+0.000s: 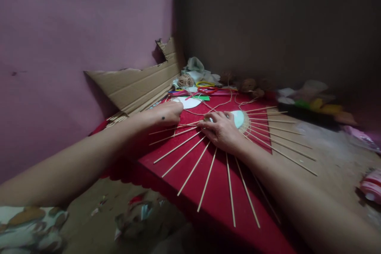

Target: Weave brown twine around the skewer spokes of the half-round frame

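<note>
A round pale-blue disc point(239, 119) with a band of woven twine point(246, 122) round its edge lies on the red cloth. Thin wooden sticks point(192, 170) radiate from it on several sides. My right hand point(219, 127) rests over the disc, its fingers curved down and gripping the near-left edge; it hides much of the centre. To the left, my left hand point(170, 113) is closed in a fist above the sticks, apart from the disc. What it holds, if anything, is hidden. Loose twine point(218, 105) trails across the cloth behind my right hand.
A white oval piece point(190, 102), scissors point(205, 84) and a twine ball point(185, 81) lie at the back. Torn cardboard point(139, 85) leans against the purple wall. Blurred colourful items point(324, 106) and a pink-striped object point(371, 185) are on the right.
</note>
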{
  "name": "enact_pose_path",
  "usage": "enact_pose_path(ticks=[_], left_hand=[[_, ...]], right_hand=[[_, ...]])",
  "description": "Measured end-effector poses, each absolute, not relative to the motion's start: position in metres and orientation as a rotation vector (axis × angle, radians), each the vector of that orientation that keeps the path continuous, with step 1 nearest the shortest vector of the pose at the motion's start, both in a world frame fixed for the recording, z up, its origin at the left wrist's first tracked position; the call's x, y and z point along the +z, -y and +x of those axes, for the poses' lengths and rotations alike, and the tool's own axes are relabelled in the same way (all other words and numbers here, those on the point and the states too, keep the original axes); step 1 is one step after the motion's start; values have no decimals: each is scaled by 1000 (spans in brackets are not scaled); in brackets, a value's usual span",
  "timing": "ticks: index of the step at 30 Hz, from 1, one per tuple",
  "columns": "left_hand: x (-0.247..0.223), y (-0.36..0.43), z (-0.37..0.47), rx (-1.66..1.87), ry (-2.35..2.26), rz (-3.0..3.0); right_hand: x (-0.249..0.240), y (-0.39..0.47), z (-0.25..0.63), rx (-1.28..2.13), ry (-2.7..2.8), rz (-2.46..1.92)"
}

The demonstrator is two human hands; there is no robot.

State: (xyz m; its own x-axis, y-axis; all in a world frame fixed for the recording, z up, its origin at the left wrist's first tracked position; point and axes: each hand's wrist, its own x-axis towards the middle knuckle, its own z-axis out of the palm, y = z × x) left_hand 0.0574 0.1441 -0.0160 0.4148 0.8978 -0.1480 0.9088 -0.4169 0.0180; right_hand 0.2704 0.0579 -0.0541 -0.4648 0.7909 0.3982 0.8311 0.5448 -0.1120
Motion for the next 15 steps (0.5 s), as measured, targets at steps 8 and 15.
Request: enact_pose_path(ticks=[8, 15], left_hand=[[-12, -130, 79, -339, -1773, 2638], [-10, -145, 63, -324, -1853, 2694]], right_hand=[[-53, -55, 273, -105, 2380, -1298], [-52, -53, 273, -63, 2367, -1279]])
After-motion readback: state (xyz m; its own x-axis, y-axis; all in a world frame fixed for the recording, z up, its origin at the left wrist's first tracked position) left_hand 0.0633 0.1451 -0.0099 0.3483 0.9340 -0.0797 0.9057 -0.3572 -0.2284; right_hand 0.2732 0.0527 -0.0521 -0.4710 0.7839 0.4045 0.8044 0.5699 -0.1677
